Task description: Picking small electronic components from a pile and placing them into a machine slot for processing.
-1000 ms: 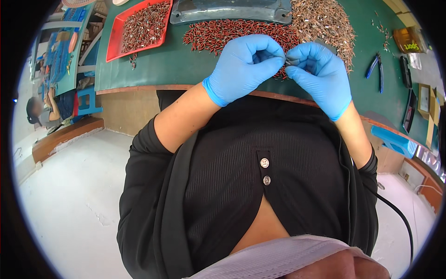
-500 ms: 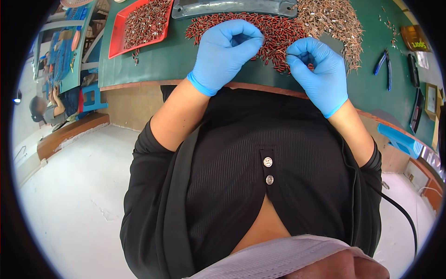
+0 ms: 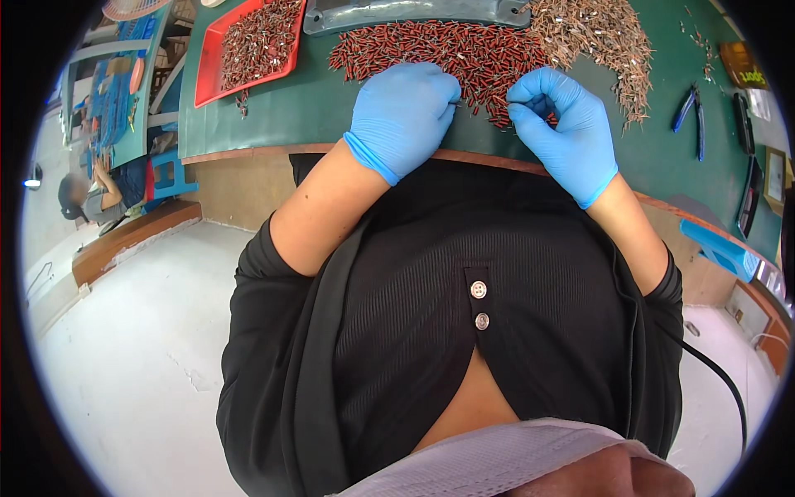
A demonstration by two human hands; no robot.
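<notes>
A pile of small red cylindrical parts with thin metal ends (image 3: 464, 54) lies on the green tabletop in front of me. At its near edge, my gloved left hand (image 3: 403, 116) is closed, knuckles up and fingers curled under. My gloved right hand (image 3: 570, 124) is closed in a pinch at the pile's near right edge, thumb against forefinger. Whatever either hand holds is too small or too hidden to make out. Both hands wear blue gloves. Beyond the right hand spreads a heap of tan-brown small parts (image 3: 592, 33).
A red tray (image 3: 203, 79) of small parts stands at the left, a few parts beside it. A grey casing (image 3: 414, 12) lies behind the red pile. Blue-handled pliers (image 3: 686, 112) rest at the right. Another person (image 3: 103, 195) sits at the far left.
My left hand has come nearer to me and turned over, its fingers now curled under instead of pinching in a ring. My right hand stays almost in place, still pinching.
</notes>
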